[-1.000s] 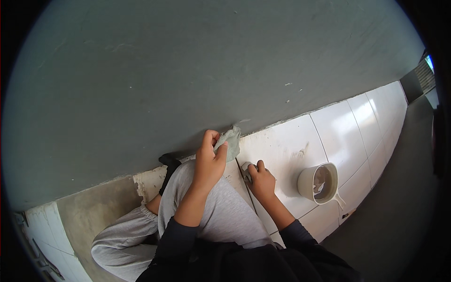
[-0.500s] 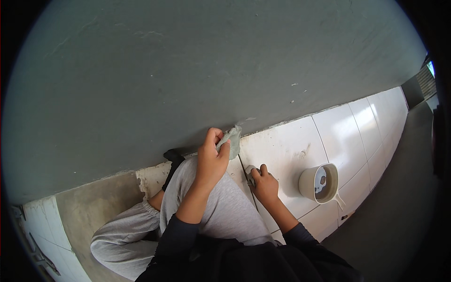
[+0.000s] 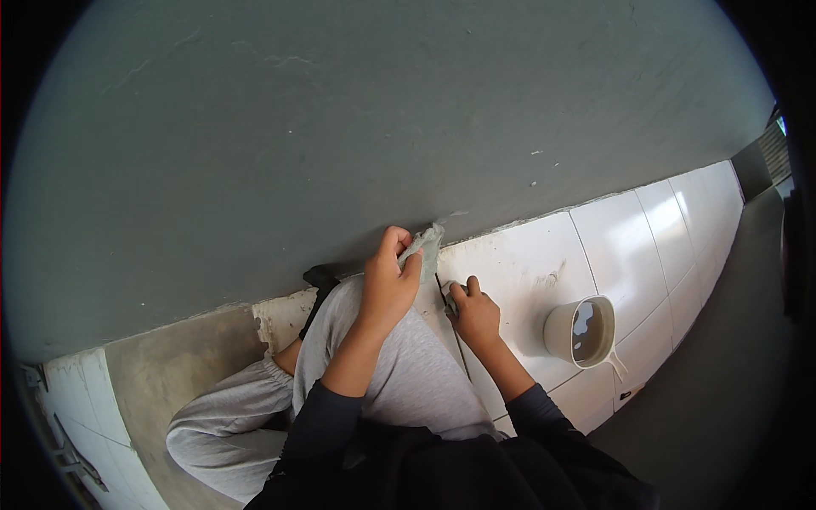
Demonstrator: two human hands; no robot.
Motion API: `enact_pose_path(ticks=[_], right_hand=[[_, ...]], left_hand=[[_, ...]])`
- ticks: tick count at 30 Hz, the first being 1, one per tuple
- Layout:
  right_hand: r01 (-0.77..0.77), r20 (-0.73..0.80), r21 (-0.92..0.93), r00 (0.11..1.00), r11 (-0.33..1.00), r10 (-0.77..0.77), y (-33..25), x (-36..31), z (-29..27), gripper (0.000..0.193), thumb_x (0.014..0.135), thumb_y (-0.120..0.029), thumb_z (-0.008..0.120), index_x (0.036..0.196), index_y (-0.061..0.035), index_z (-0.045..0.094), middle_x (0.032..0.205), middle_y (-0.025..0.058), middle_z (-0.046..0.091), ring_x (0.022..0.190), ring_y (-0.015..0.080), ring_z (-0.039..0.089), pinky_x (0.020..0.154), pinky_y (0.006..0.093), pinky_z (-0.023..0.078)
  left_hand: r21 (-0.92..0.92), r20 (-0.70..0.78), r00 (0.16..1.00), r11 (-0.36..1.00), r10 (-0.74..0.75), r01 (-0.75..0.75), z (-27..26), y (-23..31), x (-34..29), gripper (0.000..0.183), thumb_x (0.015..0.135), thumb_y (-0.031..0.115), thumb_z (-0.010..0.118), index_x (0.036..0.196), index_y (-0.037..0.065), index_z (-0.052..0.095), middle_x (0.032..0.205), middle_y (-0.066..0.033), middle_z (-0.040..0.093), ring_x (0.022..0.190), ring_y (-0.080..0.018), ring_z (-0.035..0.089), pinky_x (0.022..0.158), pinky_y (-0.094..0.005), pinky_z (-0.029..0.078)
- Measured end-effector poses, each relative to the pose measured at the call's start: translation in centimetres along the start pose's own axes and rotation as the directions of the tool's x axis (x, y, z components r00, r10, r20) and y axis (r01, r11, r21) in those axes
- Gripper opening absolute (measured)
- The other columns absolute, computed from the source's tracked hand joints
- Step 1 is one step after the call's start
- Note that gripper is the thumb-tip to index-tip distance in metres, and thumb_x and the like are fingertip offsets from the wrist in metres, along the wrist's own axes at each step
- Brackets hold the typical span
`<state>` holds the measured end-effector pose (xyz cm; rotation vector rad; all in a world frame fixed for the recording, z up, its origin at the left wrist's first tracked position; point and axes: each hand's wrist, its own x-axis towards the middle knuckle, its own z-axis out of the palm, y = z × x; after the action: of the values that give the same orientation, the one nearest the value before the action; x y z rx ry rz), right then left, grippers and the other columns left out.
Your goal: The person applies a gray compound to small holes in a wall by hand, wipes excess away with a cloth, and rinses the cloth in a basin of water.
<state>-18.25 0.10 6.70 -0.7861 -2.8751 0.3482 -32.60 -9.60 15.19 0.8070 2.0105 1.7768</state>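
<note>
My left hand (image 3: 388,285) pinches a crumpled grey-green cloth (image 3: 431,249), holding it close to the foot of the grey wall (image 3: 323,127). My right hand (image 3: 476,318) is closed round a small grey piece (image 3: 448,294), mostly hidden under the fingers, so its kind cannot be told. That piece rests on the white floor tiles (image 3: 518,263) at the dark joint between two of them. A cream dipper (image 3: 557,333) with a handle stands to the right of my right hand, and cloudy liquid shows inside it.
My bent leg in grey trousers (image 3: 382,374) lies under my left forearm. Left of it is a bare brownish floor patch (image 3: 178,357) with a broken tile edge. Brown smudges (image 3: 552,274) mark the tile near the dipper. A dark surface (image 3: 680,425) borders the tiles at right.
My right hand has moved slightly up along the tile joint, toward the wall, with the grey piece. My left hand still holds the cloth in nearly the same place. The view has shifted a little.
</note>
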Motion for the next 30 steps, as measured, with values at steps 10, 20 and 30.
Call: enact_pose_path(ticks=[10, 20, 30], right_hand=[[-0.043, -0.111, 0.012, 0.993, 0.999, 0.044, -0.8, 2.8, 1.6, 0.033, 0.067, -0.014, 0.069, 0.097, -0.0162, 0.053, 0.093, 0.0090, 0.050, 0.065, 0.0265, 0.060, 0.051, 0.0380, 0.050], [0.009, 0.005, -0.035, 1.000, 0.999, -0.009, 0.0, -2.7, 0.3, 0.034, 0.066, -0.014, 0.069, 0.097, -0.0182, 0.054, 0.092, 0.0078, 0.049, 0.063, 0.0246, 0.059, 0.048, 0.0363, 0.049], [0.021, -0.109, -0.060, 0.994, 0.998, -0.028, -0.8, 3.4, 1.8, 0.026, 0.069, -0.015, 0.067, 0.093, -0.0150, 0.055, 0.091, 0.0075, 0.050, 0.065, 0.0241, 0.059, 0.049, 0.0340, 0.050]], left_hand=[[-0.055, 0.014, 1.000, 0.998, 0.006, -0.005, 1.0, -0.6, 0.3, 0.010, 0.085, -0.002, 0.054, 0.092, 0.000, 0.047, 0.086, -0.0049, 0.053, 0.083, -0.0085, 0.048, 0.075, -0.0214, 0.039], [-0.045, 0.005, 1.000, 0.999, 0.002, -0.002, 0.1, -0.2, -0.1, 0.011, 0.085, -0.002, 0.054, 0.092, 0.000, 0.046, 0.086, -0.0043, 0.050, 0.084, -0.0088, 0.047, 0.077, -0.0209, 0.038], [-0.135, 0.012, 1.000, 0.991, -0.010, 0.012, 1.0, -0.8, 0.5, 0.012, 0.085, -0.001, 0.054, 0.094, 0.000, 0.046, 0.088, -0.0048, 0.053, 0.086, -0.0089, 0.048, 0.078, -0.0213, 0.038]])
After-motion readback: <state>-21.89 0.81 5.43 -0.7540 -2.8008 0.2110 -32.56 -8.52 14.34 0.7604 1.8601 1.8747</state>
